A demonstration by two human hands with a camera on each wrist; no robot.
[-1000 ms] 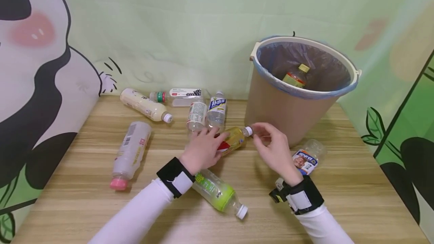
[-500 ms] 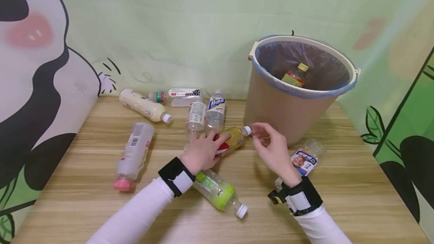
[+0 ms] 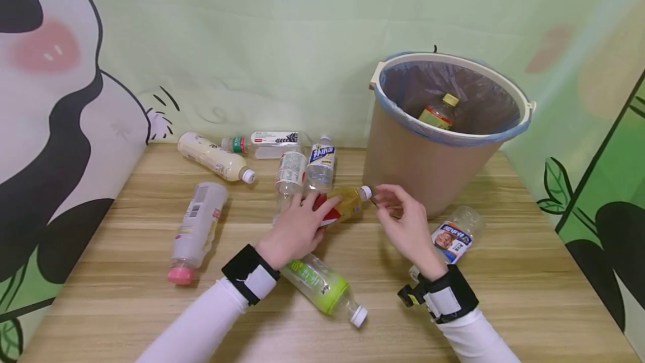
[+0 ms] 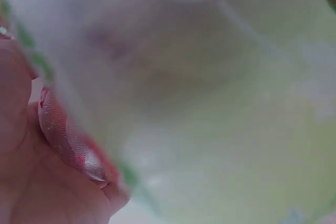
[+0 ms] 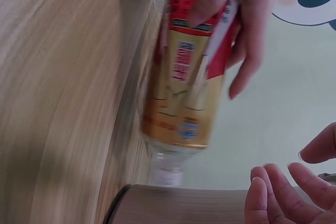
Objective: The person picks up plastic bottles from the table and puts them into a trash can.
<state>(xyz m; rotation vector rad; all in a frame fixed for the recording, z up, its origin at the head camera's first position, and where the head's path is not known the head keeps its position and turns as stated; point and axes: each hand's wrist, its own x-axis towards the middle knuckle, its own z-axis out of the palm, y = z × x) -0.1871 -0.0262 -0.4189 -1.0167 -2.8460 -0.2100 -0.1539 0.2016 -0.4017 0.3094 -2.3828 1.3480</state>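
My left hand (image 3: 297,226) grips a plastic bottle with a gold and red label (image 3: 347,204), its white cap pointing right toward the bin. In the right wrist view the thumb and fingers wrap the red end of this bottle (image 5: 181,72). My right hand (image 3: 405,220) is just past the cap, fingers loosely bent and apart from it, holding nothing. Below the left hand lies a bottle with a bright green label (image 3: 322,284); its blurred side fills most of the left wrist view. Two clear bottles, one with a whitish label (image 3: 291,170) and one with a blue label (image 3: 321,161), lie just beyond.
A brown bin (image 3: 408,156) with a blue liner stands at the back right, a yellow-capped bottle (image 3: 439,113) inside. A pink-capped bottle (image 3: 199,228) and a cream bottle (image 3: 214,156) lie left. Another clear bottle (image 3: 272,144) lies by the backdrop; a blue-labelled one (image 3: 453,237) lies right.
My left hand has shifted slightly left with the gold and red bottle, widening the gap from the cap to my right hand. The pink-capped bottle has rolled a little.
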